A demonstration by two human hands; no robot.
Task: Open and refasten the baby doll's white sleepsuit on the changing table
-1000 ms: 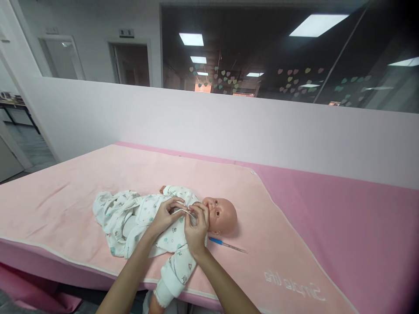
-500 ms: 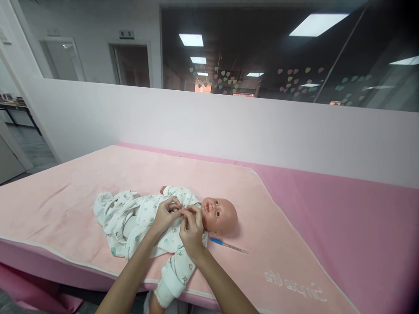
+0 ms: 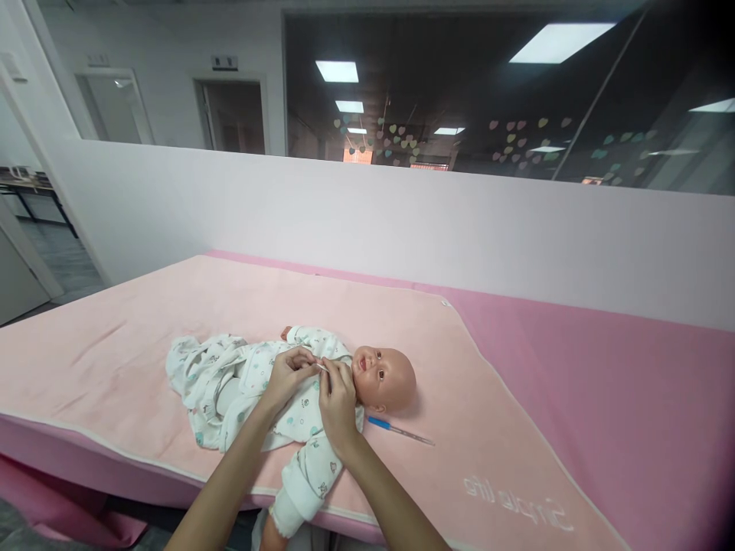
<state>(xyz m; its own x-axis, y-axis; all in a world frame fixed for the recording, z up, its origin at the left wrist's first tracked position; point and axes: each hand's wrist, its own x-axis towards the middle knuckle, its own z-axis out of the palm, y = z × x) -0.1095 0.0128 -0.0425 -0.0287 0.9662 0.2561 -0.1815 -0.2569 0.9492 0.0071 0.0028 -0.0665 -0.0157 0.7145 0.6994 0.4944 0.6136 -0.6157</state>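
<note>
A baby doll in a white printed romper lies on its back on a pale pink blanket, head to the right. Both my hands meet over its chest near the neck. My left hand pinches a thin white tie string of the romper. My right hand pinches the other end of the string, fingers closed, just left of the doll's chin. One sleeved doll arm hangs over the near edge of the table.
A thin thermometer with a blue end lies on the blanket just below the doll's head. The blanket covers a darker pink mattress. A white partition wall runs behind, with dark glass above.
My hands have drawn closer together over the doll's chest; the tie string stretched between them a second ago is now short and mostly hidden in my fingers. The doll has not moved.
</note>
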